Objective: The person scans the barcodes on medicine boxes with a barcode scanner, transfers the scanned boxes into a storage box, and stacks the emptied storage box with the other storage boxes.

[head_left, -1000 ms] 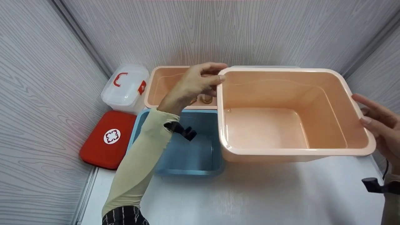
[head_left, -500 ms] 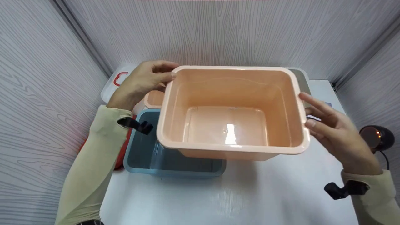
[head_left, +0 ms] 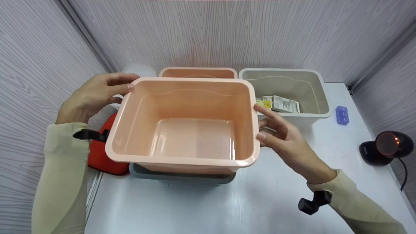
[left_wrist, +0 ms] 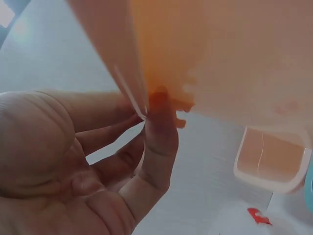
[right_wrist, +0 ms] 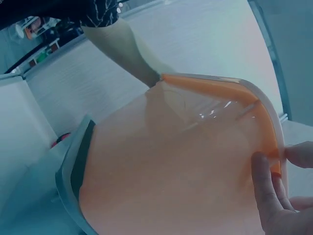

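Both hands hold a peach plastic bin (head_left: 195, 136), tilted so that its inside faces the head camera; I see nothing in it. The left hand (head_left: 97, 94) pinches the rim at the far left corner, thumb on top and fingers beneath. On the right side the right hand (head_left: 286, 139) grips the rim between thumb and fingers, as the right wrist view also shows. Directly under the held bin is a blue bin (head_left: 185, 178), mostly hidden, with only its front edge showing in the head view. Whether the two bins touch I cannot tell.
Behind stand another peach bin (head_left: 198, 72) and a light grey bin (head_left: 315, 115) with small boxes (head_left: 285, 104). A red case (head_left: 107, 156) and a whitish box (head_left: 139, 69) are at left. At right are a purple piece (head_left: 342, 115) and a black scanner-like device (head_left: 386, 146).
Both hands have carried the peach bin from right to left, over the blue bin. The grey bin, purple piece and black device at right have come into full view.
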`<state>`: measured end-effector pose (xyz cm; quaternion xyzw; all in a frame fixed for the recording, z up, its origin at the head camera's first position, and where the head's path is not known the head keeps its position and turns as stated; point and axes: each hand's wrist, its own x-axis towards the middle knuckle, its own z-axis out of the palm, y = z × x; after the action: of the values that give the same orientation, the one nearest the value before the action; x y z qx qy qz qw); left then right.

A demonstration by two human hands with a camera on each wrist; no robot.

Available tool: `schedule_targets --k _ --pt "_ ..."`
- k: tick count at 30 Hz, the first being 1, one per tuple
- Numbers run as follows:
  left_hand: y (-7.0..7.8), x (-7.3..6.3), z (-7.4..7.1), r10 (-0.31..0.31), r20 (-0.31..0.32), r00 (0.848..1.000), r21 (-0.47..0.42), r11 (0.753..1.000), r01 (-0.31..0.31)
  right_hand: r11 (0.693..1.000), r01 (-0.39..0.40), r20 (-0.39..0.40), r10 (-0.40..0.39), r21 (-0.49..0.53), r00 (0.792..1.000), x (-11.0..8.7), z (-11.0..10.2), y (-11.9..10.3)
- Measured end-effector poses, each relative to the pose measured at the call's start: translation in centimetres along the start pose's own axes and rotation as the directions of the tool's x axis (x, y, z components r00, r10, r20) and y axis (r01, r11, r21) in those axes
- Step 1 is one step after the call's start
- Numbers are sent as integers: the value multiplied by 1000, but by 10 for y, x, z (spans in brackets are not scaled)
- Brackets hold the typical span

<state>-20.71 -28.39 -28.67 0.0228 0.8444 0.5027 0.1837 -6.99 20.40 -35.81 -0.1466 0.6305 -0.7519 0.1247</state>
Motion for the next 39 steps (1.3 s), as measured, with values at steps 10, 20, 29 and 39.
schedule_targets --k 10,20,29,39 --pt "-21 -6 -16 7 11 1000 -9 1000 -7 998 -65 37 66 -9 997 8 12 15" --pt "-56 6 1 -97 71 993 33 995 94 986 -130 64 137 -107 989 9 3 52" --pt "-92 22 22 -121 129 984 70 991 113 974 -180 70 191 -134 979 14 -7 84" --pt "-102 33 34 -163 173 971 89 985 150 958 -220 66 235 -182 970 14 -12 99"
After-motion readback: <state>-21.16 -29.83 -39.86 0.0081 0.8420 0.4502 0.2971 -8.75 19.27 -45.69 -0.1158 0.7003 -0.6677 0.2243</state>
